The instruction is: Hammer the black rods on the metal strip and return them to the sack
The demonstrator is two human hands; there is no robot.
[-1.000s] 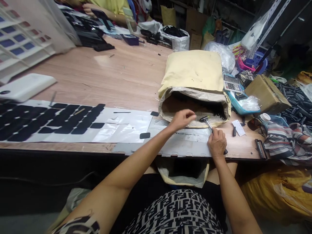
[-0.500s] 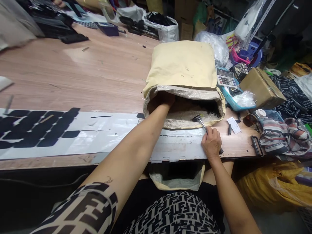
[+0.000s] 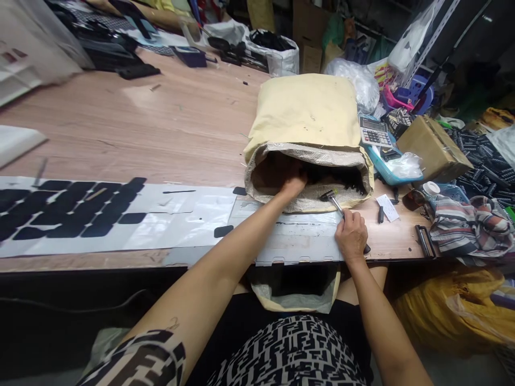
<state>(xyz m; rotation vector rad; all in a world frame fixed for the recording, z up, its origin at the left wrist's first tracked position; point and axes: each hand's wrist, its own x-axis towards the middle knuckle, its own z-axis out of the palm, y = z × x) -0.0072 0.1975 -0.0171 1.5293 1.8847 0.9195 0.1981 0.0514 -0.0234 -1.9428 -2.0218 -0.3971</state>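
Observation:
My left hand point(image 3: 295, 181) reaches into the mouth of a pale yellow sack point(image 3: 309, 110) lying on the table; its fingers are lost in the dark beside black pieces point(image 3: 349, 181). In my right hand point(image 3: 351, 235), closed around the handle, is a small hammer point(image 3: 336, 202) with its head up by the sack's lower lip. Under both forearms, a grey-white sheet point(image 3: 298, 241) lies along the table edge. To the left, flat black rounded pieces point(image 3: 96, 209) are laid in rows on white paper point(image 3: 169, 236), and a single black piece point(image 3: 223, 231) lies nearer the sack.
Right of the sack are a calculator point(image 3: 375, 132) on a blue basket point(image 3: 396, 171), a cardboard box point(image 3: 432, 147), a paper slip point(image 3: 387, 208) and a striped cloth point(image 3: 475, 228). Below the table edge, another open sack point(image 3: 295, 304) sits at my lap. A yellow bag point(image 3: 450, 311) stands lower right.
My left hand has drawn back toward the sack's mouth and shifted right, so more of it shows. The right hand still holds the hammer. The view has shifted slightly.

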